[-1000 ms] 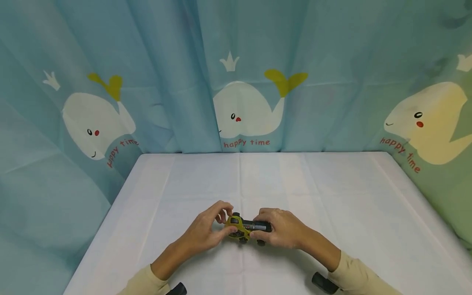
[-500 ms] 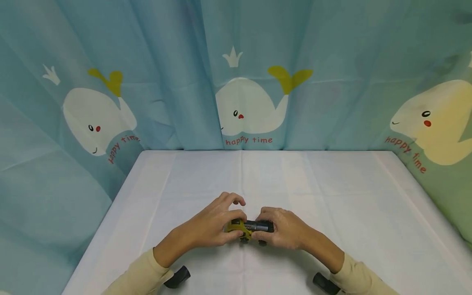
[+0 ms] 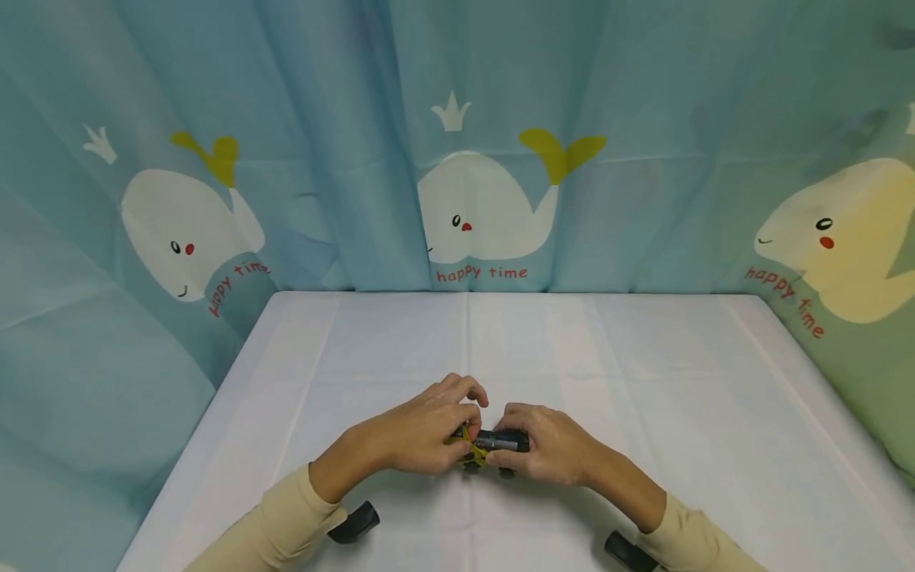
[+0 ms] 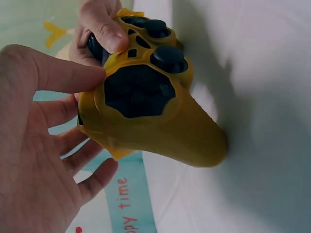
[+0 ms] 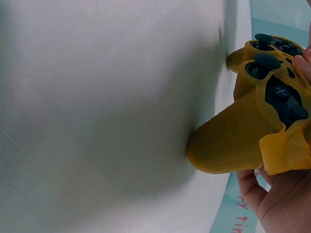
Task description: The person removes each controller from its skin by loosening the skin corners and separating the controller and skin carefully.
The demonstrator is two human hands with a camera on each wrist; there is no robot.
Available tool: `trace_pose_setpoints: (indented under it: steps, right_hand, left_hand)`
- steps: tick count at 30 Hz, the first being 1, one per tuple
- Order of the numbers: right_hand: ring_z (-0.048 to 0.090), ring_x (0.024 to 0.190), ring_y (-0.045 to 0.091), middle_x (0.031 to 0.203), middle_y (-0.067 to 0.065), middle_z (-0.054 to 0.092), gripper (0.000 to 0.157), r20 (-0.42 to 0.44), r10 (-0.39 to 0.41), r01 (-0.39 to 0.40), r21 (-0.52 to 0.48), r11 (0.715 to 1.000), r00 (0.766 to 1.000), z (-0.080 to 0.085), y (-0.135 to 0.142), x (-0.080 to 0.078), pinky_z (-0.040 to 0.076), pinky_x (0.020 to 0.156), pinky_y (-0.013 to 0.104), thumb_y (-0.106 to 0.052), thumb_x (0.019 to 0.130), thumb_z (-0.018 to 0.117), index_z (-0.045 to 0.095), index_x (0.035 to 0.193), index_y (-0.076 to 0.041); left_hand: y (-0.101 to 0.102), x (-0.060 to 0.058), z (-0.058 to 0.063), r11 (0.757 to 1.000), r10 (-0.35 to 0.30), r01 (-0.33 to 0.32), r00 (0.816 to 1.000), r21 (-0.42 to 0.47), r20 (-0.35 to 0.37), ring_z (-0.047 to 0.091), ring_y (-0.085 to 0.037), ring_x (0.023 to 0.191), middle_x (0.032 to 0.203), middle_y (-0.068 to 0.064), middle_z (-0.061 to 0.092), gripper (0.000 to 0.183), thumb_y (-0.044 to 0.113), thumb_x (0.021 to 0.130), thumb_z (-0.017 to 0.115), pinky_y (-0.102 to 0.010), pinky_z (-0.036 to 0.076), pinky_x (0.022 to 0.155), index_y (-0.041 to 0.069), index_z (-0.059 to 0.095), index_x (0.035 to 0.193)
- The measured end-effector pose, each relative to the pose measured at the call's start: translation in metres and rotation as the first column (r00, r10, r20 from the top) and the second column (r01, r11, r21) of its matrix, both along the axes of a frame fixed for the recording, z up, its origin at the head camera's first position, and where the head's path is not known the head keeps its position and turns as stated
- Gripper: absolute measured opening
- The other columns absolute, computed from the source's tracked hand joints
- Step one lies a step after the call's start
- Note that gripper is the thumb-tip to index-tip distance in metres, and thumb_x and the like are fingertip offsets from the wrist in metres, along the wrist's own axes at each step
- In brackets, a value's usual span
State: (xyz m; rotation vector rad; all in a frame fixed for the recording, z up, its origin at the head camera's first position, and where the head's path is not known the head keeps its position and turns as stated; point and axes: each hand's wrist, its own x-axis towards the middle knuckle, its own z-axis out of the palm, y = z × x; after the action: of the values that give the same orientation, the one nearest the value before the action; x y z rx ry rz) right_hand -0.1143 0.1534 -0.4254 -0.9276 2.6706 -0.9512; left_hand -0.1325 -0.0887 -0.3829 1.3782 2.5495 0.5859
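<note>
In the head view we saw the dark controller, in its yellow sleeve, near the table's midline, toward six o'clock from the centre. Our left hand, at nine o'clock of it, pinched the sleeve's rim; our right hand, at three o'clock, gripped the other end. The head view hid most of the controller's face; the left wrist view showed its directional pad and two thumbsticks, our right thumb pressing near the middle. Only the right wrist view showed the cross-marked button and a loose yellow flap by the right handle. The handle ends sat close to the cloth, contact uncertain. White table stretched broadly toward twelve, ten and two, its far edge meeting the whale-printed curtain.
</note>
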Motion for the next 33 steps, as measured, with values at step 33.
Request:
trace_pose_setpoints:
  steps: [33]
  right_hand:
    - [0.053,0.069,0.002,0.084,-0.021,0.054,0.025,-0.056,-0.02,0.02,0.007,1.0,0.998,-0.003,0.0,-0.001,0.047,0.061,0.026,-0.053,0.093,0.068,0.073,0.095,-0.029]
  left_hand:
    - [-0.027,0.024,-0.033,0.981,0.115,0.016,0.749,0.191,-0.653,0.057,-0.016,0.093,0.1,0.002,0.061,0.006,0.008,0.095,0.066,-0.052,0.043,0.096,0.014,0.065,0.092]
